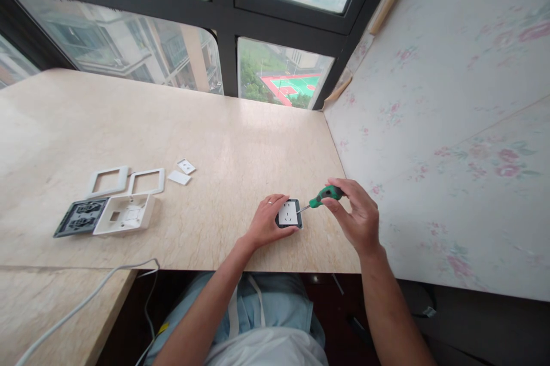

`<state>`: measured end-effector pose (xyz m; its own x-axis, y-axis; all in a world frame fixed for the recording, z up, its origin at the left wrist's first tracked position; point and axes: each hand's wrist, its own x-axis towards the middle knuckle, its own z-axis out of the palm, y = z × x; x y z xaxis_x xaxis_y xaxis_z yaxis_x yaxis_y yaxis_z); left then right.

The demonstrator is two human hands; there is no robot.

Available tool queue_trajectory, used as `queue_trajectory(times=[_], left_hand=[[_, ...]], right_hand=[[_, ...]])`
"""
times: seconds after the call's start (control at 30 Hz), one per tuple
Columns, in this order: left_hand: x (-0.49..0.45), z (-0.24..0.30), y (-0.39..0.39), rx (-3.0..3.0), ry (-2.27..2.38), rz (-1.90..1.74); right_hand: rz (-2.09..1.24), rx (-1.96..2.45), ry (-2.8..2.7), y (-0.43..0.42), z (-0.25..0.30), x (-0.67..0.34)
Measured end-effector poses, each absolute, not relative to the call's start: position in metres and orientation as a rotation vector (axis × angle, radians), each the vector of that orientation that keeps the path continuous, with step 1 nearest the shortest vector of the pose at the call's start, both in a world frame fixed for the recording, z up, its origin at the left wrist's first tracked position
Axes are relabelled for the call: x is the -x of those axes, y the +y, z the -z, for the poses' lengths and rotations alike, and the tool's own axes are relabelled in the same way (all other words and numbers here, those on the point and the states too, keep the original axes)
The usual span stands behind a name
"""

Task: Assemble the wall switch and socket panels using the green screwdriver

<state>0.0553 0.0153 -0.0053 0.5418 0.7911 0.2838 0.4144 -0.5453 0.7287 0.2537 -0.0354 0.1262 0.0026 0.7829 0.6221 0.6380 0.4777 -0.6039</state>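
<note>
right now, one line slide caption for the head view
Left hand steadies a wall socket on the counter while the right hand holds a green screwdriver at its edge.

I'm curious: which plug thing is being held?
The white-faced socket under the left hand, screwdriver at its edge; the other parts lie untouched farther left.

On the desk [172, 125], the left grip [266, 220] steadies a socket [289, 213] — the right grip [358, 214] pinches a green screwdriver [324, 195], tip at the socket's edge.
</note>
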Motion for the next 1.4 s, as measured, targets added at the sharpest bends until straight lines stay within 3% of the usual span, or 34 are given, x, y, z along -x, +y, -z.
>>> queue_trajectory(times=[0.37,0.7,0.97,1.27,1.4], left_hand=[[-0.053,0.008,0.015,-2.128,0.950,-0.854],[-0.053,0.010,0.016,-2.075,0.964,-0.851],[-0.053,0.007,0.016,-2.074,0.962,-0.843],[-0.053,0.007,0.015,-2.067,0.964,-0.840],[-0.053,0.008,0.015,-2.071,0.966,-0.844]], right_hand=[[-0.448,1.173,-1.648,-0.044,-0.128,-0.255],[-0.005,1.164,-1.823,-0.033,-0.130,-0.255],[-0.360,1.158,-1.794,-0.039,-0.135,-0.254],[0.001,1.180,-1.887,-0.029,-0.133,-0.252],[-0.149,1.182,-1.933,-0.034,-0.136,-0.249]])
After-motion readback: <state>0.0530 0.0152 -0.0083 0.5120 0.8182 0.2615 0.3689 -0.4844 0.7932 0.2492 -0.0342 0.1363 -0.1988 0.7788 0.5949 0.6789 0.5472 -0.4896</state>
